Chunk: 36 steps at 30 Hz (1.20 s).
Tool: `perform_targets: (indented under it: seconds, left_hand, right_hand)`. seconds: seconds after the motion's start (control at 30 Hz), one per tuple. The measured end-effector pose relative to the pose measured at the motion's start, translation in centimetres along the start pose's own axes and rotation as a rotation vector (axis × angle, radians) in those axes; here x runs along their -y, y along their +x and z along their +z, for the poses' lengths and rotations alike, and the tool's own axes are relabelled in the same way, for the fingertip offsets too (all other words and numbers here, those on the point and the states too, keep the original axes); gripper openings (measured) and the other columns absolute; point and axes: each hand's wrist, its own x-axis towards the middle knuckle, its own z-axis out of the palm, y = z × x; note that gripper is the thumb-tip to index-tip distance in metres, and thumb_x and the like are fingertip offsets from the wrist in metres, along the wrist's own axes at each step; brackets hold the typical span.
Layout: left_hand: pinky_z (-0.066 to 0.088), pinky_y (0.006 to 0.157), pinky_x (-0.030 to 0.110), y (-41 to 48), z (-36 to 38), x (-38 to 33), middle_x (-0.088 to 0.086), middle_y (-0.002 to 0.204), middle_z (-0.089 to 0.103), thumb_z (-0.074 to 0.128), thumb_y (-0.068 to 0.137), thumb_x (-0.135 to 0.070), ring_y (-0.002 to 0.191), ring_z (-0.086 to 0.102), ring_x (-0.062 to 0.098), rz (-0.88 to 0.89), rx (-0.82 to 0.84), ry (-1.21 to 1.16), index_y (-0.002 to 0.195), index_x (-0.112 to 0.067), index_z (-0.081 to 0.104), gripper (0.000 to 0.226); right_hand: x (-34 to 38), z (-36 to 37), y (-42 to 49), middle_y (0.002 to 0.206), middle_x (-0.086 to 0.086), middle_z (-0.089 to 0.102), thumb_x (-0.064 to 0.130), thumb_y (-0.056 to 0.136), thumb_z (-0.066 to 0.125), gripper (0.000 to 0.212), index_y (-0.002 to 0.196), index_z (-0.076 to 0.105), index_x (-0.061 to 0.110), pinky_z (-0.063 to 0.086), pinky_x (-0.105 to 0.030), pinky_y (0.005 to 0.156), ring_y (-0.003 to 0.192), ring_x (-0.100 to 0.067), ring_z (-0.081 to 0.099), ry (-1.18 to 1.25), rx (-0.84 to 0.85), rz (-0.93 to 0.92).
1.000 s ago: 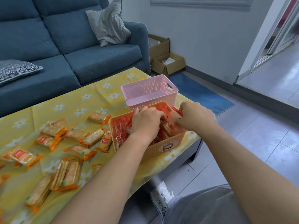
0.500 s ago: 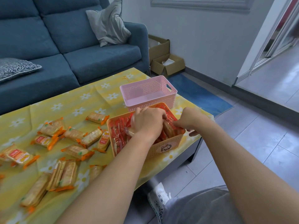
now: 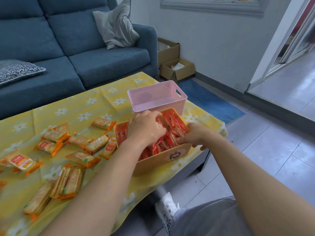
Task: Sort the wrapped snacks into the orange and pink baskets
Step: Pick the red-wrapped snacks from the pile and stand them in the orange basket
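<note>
Now: left hand [image 3: 146,129] knuckles up, fingers curled down into red-wrapped snacks [image 3: 175,121] inside orange basket [image 3: 163,159]. Fingertips hidden, so cannot tell whether it holds a packet. Right hand [image 3: 191,136] grips basket's right rim, fingers inside, thumb outside wall.

Step, as judged: settling red packets; basket looks nearly full.

Pink basket [image 3: 158,94] just behind, no snack seen inside.

Next likely calls for reach left to orange-wrapped crackers [image 3: 80,157] scattered on bench [image 3: 95,106], then carry to pink basket.

Wrappers glossy, probably slippery.
</note>
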Motion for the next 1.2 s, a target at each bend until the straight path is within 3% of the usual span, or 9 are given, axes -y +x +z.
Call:
perform_targets:
  seconds: [0.07, 0.17, 0.3, 0.53, 0.67, 0.77, 0.93, 1.03, 1.2]
  left_hand:
    - [0.045, 0.103, 0.046, -0.7, -0.6, 1.4, -0.006, 0.141, 0.052, 0.069, 0.077, -0.057, 0.127, 0.050, 0.024, -0.027, 0.166, 0.013, 0.139, -0.040, 0.048, 0.068]
    - [0.051, 0.090, 0.037, -1.8, -1.2, 2.8, -0.011, 0.129, 0.060, 0.072, 0.079, -0.041, 0.112, 0.058, 0.018, -0.020, 0.101, -0.123, 0.127, -0.041, 0.059, 0.049]
    - [0.048, 0.077, 0.019, -2.6, -2.1, 3.0, -0.019, 0.096, 0.068, 0.066, 0.092, -0.029, 0.087, 0.063, 0.006, -0.056, -0.171, -0.460, 0.115, -0.030, 0.070, 0.023]
    - [0.053, 0.086, 0.023, -2.3, -2.7, 1.6, -0.010, 0.105, 0.071, 0.063, 0.095, -0.006, 0.097, 0.068, 0.004, 0.005, -0.069, -0.861, 0.118, -0.026, 0.063, 0.030]
    - [0.047, 0.094, 0.014, -1.7, -1.9, 1.7, -0.010, 0.126, 0.063, 0.061, 0.088, 0.010, 0.111, 0.058, -0.010, 0.106, 0.054, -0.894, 0.138, -0.021, 0.053, 0.060]
    - [0.048, 0.095, 0.015, -1.1, -1.7, 2.0, -0.008, 0.136, 0.058, 0.066, 0.086, 0.002, 0.122, 0.054, -0.002, 0.082, -0.008, -0.808, 0.143, -0.022, 0.050, 0.064]
    - [0.052, 0.095, 0.033, 0.7, -1.2, 2.5, -0.008, 0.119, 0.068, 0.055, 0.088, -0.006, 0.109, 0.062, 0.013, -0.029, -0.053, -0.412, 0.119, -0.027, 0.067, 0.040]
    - [0.056, 0.082, 0.041, 2.0, 0.0, 2.3, -0.002, 0.101, 0.071, 0.060, 0.087, -0.032, 0.096, 0.067, 0.025, -0.171, 0.041, -0.186, 0.097, -0.027, 0.069, 0.014]
    - [0.047, 0.071, 0.035, 4.1, 1.8, 1.2, 0.003, 0.095, 0.064, 0.056, 0.087, -0.063, 0.096, 0.065, 0.032, -0.255, 0.084, 0.067, 0.095, -0.019, 0.063, 0.045]
  right_hand:
    - [0.5, -0.3, 0.0, 0.115, -0.008, 0.064, 0.044, 0.087, 0.074, 0.057, 0.127, 0.051, 0.010, 0.055, -0.038, 0.081, 0.098, -0.023, 0.062, -0.051, -0.043, -0.008]
    - [1.3, -1.0, -0.3, 0.125, -0.007, 0.059, 0.052, 0.081, 0.074, 0.074, 0.137, 0.047, 0.014, 0.054, -0.042, 0.091, 0.107, -0.025, 0.060, -0.026, -0.225, -0.060]
    - [3.8, -1.4, -1.7, 0.108, 0.003, 0.068, 0.039, 0.094, 0.057, 0.032, 0.119, 0.064, 0.020, 0.058, -0.043, 0.082, 0.092, -0.016, 0.065, 0.185, -0.577, -0.319]
    - [7.8, -1.1, -3.1, 0.088, -0.008, 0.077, 0.066, 0.093, 0.049, 0.050, 0.105, 0.065, 0.020, 0.061, -0.035, 0.059, 0.074, -0.020, 0.076, 0.810, -0.088, -0.198]
    - [7.2, -2.3, -2.3, 0.080, -0.008, 0.074, 0.032, 0.089, 0.066, 0.021, 0.089, 0.069, 0.011, 0.061, -0.034, 0.066, 0.066, -0.018, 0.071, 0.778, -0.077, -0.227]
    - [6.7, -2.9, -1.3, 0.082, -0.007, 0.066, 0.014, 0.089, 0.062, 0.009, 0.096, 0.063, 0.009, 0.061, -0.035, 0.066, 0.067, -0.017, 0.067, 0.678, -0.229, -0.214]
    - [6.2, -3.4, 0.4, 0.104, 0.003, 0.061, 0.018, 0.091, 0.067, 0.035, 0.125, 0.061, 0.021, 0.051, -0.021, 0.055, 0.075, -0.007, 0.063, 0.377, -0.501, -0.343]
    - [6.5, -2.9, 1.5, 0.101, -0.001, 0.068, 0.022, 0.094, 0.064, 0.026, 0.118, 0.071, 0.013, 0.057, -0.028, 0.062, 0.080, -0.014, 0.065, 0.133, -0.485, -0.415]
    - [7.4, -1.7, 3.0, 0.084, -0.015, 0.074, 0.020, 0.086, 0.060, 0.025, 0.093, 0.075, 0.001, 0.061, -0.048, 0.068, 0.076, -0.031, 0.070, -0.045, -0.572, -0.398]
